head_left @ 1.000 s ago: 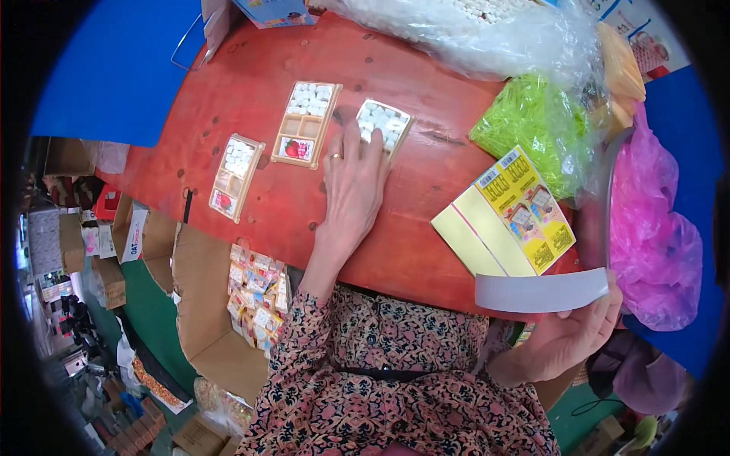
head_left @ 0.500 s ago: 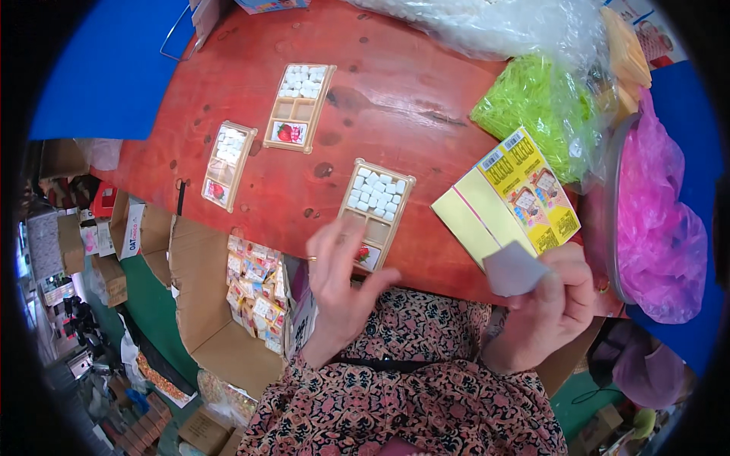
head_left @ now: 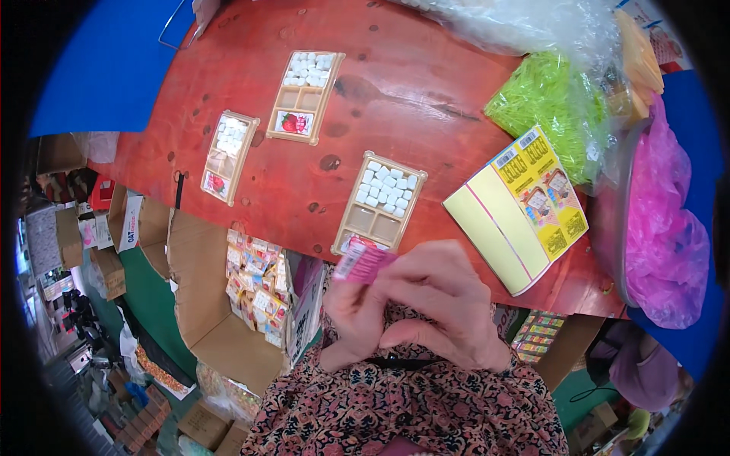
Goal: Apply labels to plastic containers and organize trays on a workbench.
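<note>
Right hand (head_left: 441,300), its fingers curled inward, gripped one end of a small pink label (head_left: 366,263); the left hand (head_left: 351,310) was bent up against the label's lower edge, though its fingertips were partly covered, so whether it pinched too could not be told. Held above the lap, the label crossed the view of the nearest tray (head_left: 386,227) and hid part of the strawberry packet (head_left: 352,241) at its near end; contact between label and tray could not be made out. Should the label be sticky-backed, it could fold onto itself or cling to a fingertip, with the hands crowded so close. A careless knuckle could also nudge that tray, which lay near the counter's (head_left: 285,201) front edge, and spill its white pieces (head_left: 385,186), since no cover was evident over them.

Below that edge, to the left, an open carton (head_left: 201,304) held small wrapped packets (head_left: 258,292). To the right of the nearest tray lay a yellow printed sheet (head_left: 525,213). Farther off were the middle tray (head_left: 311,100) and, left of it, the third tray (head_left: 223,165), apart from each other. Beyond the sheet sat bright green shreds (head_left: 544,110), beside clear plastic (head_left: 517,26).
</note>
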`<state>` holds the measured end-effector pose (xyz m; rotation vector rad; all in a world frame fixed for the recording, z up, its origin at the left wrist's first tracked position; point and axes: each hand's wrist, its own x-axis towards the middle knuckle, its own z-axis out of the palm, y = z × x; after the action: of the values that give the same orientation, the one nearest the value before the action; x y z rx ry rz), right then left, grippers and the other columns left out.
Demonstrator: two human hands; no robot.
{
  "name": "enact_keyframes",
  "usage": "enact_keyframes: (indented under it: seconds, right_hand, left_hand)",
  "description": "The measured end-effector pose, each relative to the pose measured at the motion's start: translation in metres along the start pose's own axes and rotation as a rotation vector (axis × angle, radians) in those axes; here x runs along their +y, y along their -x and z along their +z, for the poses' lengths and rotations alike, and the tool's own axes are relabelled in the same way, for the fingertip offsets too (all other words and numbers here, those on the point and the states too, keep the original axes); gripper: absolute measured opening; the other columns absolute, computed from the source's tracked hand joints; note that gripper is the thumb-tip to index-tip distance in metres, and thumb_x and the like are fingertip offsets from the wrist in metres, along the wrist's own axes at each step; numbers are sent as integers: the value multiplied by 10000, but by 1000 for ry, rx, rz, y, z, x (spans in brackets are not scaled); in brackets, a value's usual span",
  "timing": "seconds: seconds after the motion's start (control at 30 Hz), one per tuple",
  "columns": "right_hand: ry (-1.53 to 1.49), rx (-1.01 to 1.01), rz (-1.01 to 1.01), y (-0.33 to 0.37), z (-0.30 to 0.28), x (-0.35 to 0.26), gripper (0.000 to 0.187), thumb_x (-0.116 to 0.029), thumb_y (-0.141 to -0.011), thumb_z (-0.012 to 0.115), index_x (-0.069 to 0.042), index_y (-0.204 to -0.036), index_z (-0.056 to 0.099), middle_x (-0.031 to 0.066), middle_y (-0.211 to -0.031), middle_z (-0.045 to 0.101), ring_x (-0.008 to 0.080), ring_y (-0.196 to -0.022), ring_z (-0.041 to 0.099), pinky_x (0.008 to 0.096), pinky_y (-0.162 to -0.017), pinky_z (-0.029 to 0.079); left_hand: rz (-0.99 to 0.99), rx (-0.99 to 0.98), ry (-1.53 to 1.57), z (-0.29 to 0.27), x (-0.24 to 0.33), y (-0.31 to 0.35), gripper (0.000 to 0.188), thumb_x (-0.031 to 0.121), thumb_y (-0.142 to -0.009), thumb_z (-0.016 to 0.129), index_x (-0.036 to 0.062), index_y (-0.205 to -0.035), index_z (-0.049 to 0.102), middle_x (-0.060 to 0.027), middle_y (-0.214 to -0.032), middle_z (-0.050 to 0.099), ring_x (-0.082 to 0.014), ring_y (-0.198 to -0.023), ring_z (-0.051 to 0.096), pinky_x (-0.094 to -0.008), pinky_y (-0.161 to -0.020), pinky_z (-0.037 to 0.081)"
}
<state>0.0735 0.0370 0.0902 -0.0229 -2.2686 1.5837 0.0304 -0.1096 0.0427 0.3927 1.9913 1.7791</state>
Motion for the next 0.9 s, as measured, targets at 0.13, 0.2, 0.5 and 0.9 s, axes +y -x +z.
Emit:
enact_keyframes:
  seconds: [0.13, 0.2, 0.5, 0.9]
  right_hand:
    - [301, 197, 156, 8, 9, 2, 392, -77, -669, 744, -13, -1034, 618, 75, -915, 603, 252, -866, 569, 342, -772, 462]
    - [144, 144, 347, 21, 9, 16, 378, -32, -689, 733, 1, -1044, 610, 77, -856, 596, 217, -779, 572, 306, -696, 465]
    - [-119, 244, 632, 21, 25, 30, 289, 28, -776, 663, 28, -1055, 590, 1, -698, 531, 54, -651, 490, 192, -580, 409]
    - [-97, 332, 607, 5, 38, 54, 310, 28, -788, 665, 32, -1080, 561, -25, -691, 534, 29, -638, 487, 168, -574, 402]
  left_hand:
    - [50, 171, 552, -2, -4, -14, 216, 28, -897, 529, -75, -1074, 596, -136, -1000, 640, -203, -894, 626, -323, -816, 499]
    - [-3, 229, 656, -9, -10, -18, 232, 92, -922, 515, -50, -1098, 566, -126, -1045, 625, -194, -945, 606, -349, -845, 483]
    - [19, 318, 117, -26, -22, -40, 161, 17, -855, 589, -39, -989, 658, -81, -935, 646, -112, -867, 576, -258, -772, 444]
    - [205, 351, -277, -21, -30, -66, 63, -11, -779, 675, -20, -839, 658, -55, -779, 550, -123, -678, 520, -248, -589, 402]
